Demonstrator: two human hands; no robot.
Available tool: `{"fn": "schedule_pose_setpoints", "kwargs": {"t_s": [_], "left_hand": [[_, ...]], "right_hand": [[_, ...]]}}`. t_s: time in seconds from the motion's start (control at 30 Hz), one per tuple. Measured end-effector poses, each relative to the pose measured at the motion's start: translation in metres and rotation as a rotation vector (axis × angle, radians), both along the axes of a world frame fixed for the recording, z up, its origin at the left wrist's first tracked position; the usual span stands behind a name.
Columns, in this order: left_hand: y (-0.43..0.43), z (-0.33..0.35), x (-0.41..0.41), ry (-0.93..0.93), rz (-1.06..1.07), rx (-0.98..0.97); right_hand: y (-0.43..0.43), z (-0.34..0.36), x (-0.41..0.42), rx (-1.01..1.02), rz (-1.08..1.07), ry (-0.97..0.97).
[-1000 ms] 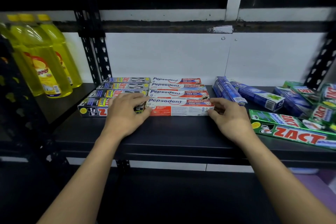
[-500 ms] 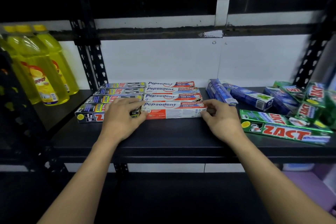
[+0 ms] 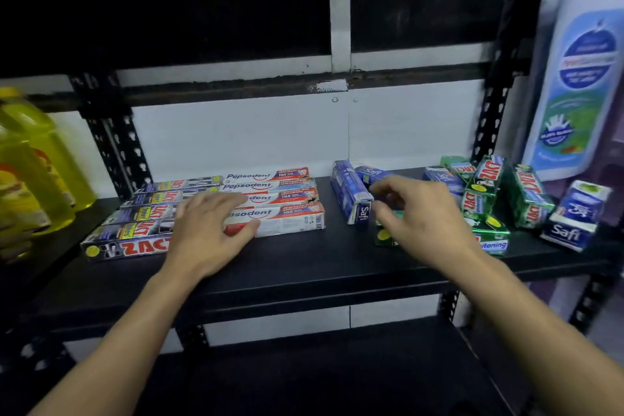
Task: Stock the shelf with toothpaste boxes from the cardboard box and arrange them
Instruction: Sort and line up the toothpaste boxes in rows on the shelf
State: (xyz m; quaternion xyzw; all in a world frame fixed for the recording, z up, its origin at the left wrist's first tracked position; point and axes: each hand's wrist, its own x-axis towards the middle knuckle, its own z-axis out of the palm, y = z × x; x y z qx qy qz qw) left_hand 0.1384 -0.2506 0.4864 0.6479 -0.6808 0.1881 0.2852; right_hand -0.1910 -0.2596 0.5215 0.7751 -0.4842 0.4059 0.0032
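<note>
Four Pepsodent boxes (image 3: 287, 203) lie flat on the black shelf (image 3: 304, 263), left of its middle. They sit side by side from front to back, each with its long axis running left to right and its printed name reading from the left. Touching their left ends, four dark ZACT boxes (image 3: 145, 213) lie the same way in a matching row.

The left hand (image 3: 206, 230) rests flat where the two rows meet, fingers straight and thumb spread, gripping nothing. It was on that seam half a second ago too.

The right hand (image 3: 425, 216) has left the right end of the front Pepsodent box. It now hangs further right with its fingers loosely bent, and I see nothing held in it.

Just beside its fingertips a blue Safi box (image 3: 351, 194) lies with its long axis front to back and one end facing the viewer. At least three more Safi boxes lie further right.

The green ZACT boxes (image 3: 486, 179) are heaped at mixed angles, too blurred to count.

Yellow bottles (image 3: 37, 172) stand at far left. The view has swung right, bringing in a white bottle (image 3: 580, 84).
</note>
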Motion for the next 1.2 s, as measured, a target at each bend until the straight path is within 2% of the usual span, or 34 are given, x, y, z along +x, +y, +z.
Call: {"fn": "schedule_pose_setpoints", "kwargs": {"t_s": [0.1, 0.3, 0.47, 0.53, 0.67, 0.87, 1.03, 1.2], "left_hand": [[-0.012, 0.011, -0.044, -0.014, -0.124, 0.012], [-0.055, 0.018, -0.139, 0.1, -0.354, 0.167], [-0.089, 0.02, -0.197, 0.2, -0.165, 0.252], [-0.1, 0.022, -0.209, 0.226, -0.064, 0.278], [-0.114, 0.025, -0.217, 0.314, 0.046, 0.345], [-0.116, 0.028, -0.208, 0.495, -0.005, 0.344], [-0.113, 0.032, -0.203, 0.491, -0.039, 0.362], [-0.113, 0.03, -0.199, 0.485, -0.057, 0.37]], "right_hand": [[-0.002, 0.006, -0.033, -0.035, -0.07, 0.062], [-0.009, 0.017, -0.105, -0.094, -0.187, 0.143], [-0.03, 0.011, -0.135, 0.08, -0.133, 0.35], [-0.037, 0.001, -0.142, 0.148, -0.096, 0.355], [-0.048, -0.008, -0.15, 0.111, -0.083, 0.289], [-0.065, 0.025, -0.131, 0.086, -0.102, 0.334], [-0.108, 0.055, -0.082, 0.338, -0.035, 0.42], [-0.163, 0.04, -0.043, 0.478, -0.06, 0.551]]}}
